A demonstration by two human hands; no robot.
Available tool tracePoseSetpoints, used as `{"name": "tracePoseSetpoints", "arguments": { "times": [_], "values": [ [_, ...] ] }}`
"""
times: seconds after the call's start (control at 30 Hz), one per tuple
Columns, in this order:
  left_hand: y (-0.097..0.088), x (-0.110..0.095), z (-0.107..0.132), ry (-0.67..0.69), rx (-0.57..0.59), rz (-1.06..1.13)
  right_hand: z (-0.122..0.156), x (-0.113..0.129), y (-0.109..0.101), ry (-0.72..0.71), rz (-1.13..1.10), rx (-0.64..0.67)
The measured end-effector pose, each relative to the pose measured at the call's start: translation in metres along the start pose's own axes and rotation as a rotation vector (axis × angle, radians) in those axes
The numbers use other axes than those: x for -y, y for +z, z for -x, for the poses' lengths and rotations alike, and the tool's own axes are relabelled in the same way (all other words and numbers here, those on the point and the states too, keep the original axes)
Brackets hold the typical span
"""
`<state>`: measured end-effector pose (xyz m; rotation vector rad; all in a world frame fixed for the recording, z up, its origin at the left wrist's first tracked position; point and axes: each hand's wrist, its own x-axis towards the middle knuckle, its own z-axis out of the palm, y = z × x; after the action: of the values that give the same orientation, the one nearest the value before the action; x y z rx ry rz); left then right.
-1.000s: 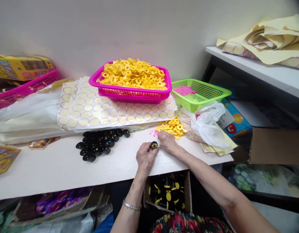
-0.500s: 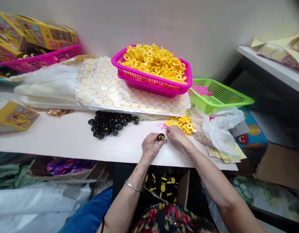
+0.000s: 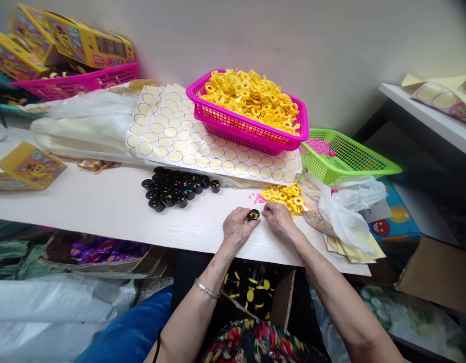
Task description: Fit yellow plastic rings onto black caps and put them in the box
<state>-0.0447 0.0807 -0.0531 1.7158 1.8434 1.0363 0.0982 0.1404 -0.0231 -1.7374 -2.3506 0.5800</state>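
Observation:
My left hand (image 3: 236, 227) is closed around a small black cup (image 3: 253, 215), holding it upright on the table with its opening up. Small yellow pieces show inside the cup. Just to its right is my right hand (image 3: 280, 218), its fingertips pinched together; whatever is between them cannot be made out. Tiny pink beads (image 3: 258, 198) lie just beyond those fingertips. Beside them sits a loose heap of yellow ring-shaped pieces (image 3: 288, 195). Farther left stands a cluster of similar black cups (image 3: 172, 189), some with coloured bits inside.
A pink basket (image 3: 251, 138) heaped with yellow rings rests on sticker sheets (image 3: 168, 141) at the back. Right of it are a green basket (image 3: 354, 156) and a white plastic bag (image 3: 346, 212). A yellow box (image 3: 36, 166) lies left. Below the table edge is a carton (image 3: 286, 297) of black-and-yellow pieces.
My right hand has drawn slightly back from the pink beads toward me. The left hand still holds the black cup. The whole view has shifted a little.

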Motion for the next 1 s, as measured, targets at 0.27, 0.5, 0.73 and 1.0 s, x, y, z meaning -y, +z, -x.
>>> {"name": "tracePoseSetpoints", "arguments": {
  "times": [0.27,0.5,0.73,1.0],
  "values": [
    [-0.001,-0.003,0.0,-0.002,0.005,-0.038,0.006,0.006,0.003,-0.205,-0.089,-0.19],
    [0.0,-0.001,0.0,0.003,0.006,-0.027,0.009,0.019,-0.006,-0.391,0.087,-0.06],
    [-0.001,-0.002,0.0,-0.008,0.026,-0.048,0.014,0.028,-0.011,-0.415,0.28,-0.011],
    [-0.003,-0.004,0.0,-0.02,0.036,-0.046,0.015,0.031,-0.012,-0.365,0.249,0.021]
  ]
}}
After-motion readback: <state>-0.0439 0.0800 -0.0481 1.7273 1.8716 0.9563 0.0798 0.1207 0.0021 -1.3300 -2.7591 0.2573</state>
